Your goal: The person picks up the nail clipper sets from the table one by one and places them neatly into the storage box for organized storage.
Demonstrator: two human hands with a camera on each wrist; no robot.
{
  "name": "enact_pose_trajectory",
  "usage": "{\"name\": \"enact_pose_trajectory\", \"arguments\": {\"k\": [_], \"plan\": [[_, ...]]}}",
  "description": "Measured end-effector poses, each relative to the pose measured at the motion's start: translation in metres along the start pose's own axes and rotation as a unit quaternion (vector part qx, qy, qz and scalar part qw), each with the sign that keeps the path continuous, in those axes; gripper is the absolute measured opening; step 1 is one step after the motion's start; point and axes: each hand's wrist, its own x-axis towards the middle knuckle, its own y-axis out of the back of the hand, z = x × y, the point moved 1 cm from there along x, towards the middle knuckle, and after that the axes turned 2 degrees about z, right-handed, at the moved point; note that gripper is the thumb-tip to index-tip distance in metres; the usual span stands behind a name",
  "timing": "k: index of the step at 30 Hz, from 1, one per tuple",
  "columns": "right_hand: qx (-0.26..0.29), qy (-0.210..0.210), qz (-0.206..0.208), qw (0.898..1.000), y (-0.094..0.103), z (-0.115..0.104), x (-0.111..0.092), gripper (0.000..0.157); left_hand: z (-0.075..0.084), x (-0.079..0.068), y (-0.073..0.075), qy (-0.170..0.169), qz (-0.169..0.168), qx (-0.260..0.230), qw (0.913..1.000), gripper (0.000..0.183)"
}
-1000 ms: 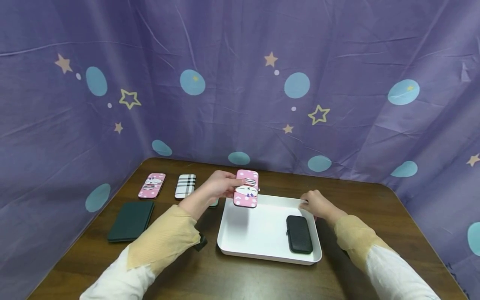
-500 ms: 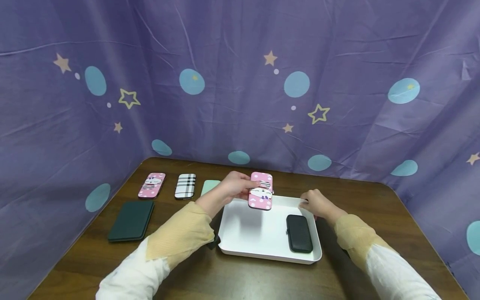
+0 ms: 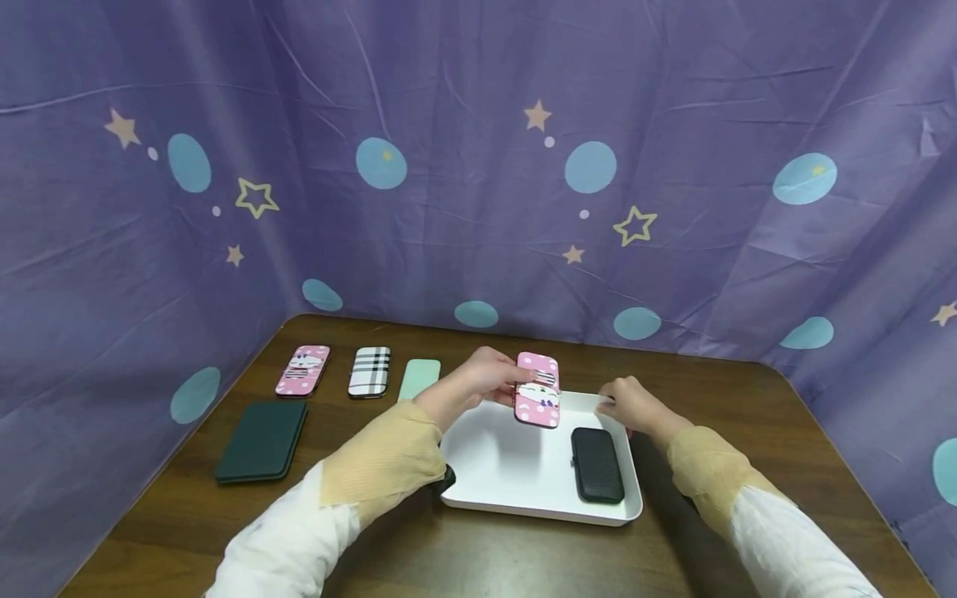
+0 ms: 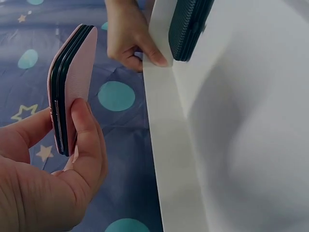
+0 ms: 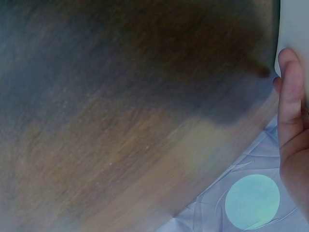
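My left hand (image 3: 484, 375) pinches a slim pink case (image 3: 538, 409) with a cartoon cat on it, thumb on one face and fingers on the other. It hangs over the far part of a white tray (image 3: 497, 473), casting a shadow inside. Seen from the left wrist, the case (image 4: 81, 72) shows dark edges and a thin metal strip. At the tray's far right corner, my right hand (image 3: 631, 405) grips the rim, thumb (image 4: 157, 55) inside the wall. A black textured case (image 3: 598, 465) lies in the tray's right side.
Left of the tray, a mint-green case (image 3: 420, 378), a black-and-white plaid case (image 3: 370, 371) and another pink cat case (image 3: 302, 370) lie on the wooden table (image 3: 359, 540). A dark green flat case (image 3: 262, 442) sits nearer. A purple curtain (image 3: 478, 208) hangs behind.
My left hand has carried the pink case rightward and slightly lower, over the tray. The mint-green case has come into fuller view. My right hand stays on the tray corner.
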Motion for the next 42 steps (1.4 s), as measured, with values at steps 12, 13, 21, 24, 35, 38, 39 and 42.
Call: {"name": "enact_pose_trajectory", "arguments": {"k": [12,13,21,24,35,38,39,42], "plan": [[0.006,-0.003,-0.014,1.000,0.000,0.000,0.001,0.023,-0.010,0.009,-0.020,0.023,-0.017,0.021,0.9994,0.017],[0.005,-0.002,-0.012,1.000,0.000,0.001,0.001,0.023,-0.011,0.010,-0.021,0.026,-0.018,0.021,0.9993,0.016],[-0.001,0.008,0.002,1.000,0.000,-0.001,-0.001,0.025,-0.024,0.018,-0.027,0.049,-0.027,0.049,0.9972,0.016],[-0.004,0.017,0.008,1.000,0.001,-0.002,-0.001,0.024,-0.027,0.019,-0.028,0.055,-0.031,0.064,0.9959,0.016],[-0.009,0.017,0.014,1.000,-0.001,0.001,0.000,0.024,-0.043,0.022,-0.034,0.070,-0.042,0.118,0.9896,0.017],[-0.003,0.011,0.011,1.000,-0.001,0.001,0.000,0.024,-0.048,0.022,-0.036,0.074,-0.047,0.132,0.9873,0.017],[-0.003,0.010,0.010,1.000,-0.001,0.001,0.000,0.024,-0.049,0.021,-0.036,0.074,-0.049,0.136,0.9868,0.018],[-0.004,0.007,0.009,1.000,-0.001,0.000,-0.001,0.024,-0.051,0.020,-0.038,0.078,-0.054,0.131,0.9869,0.018]]}}
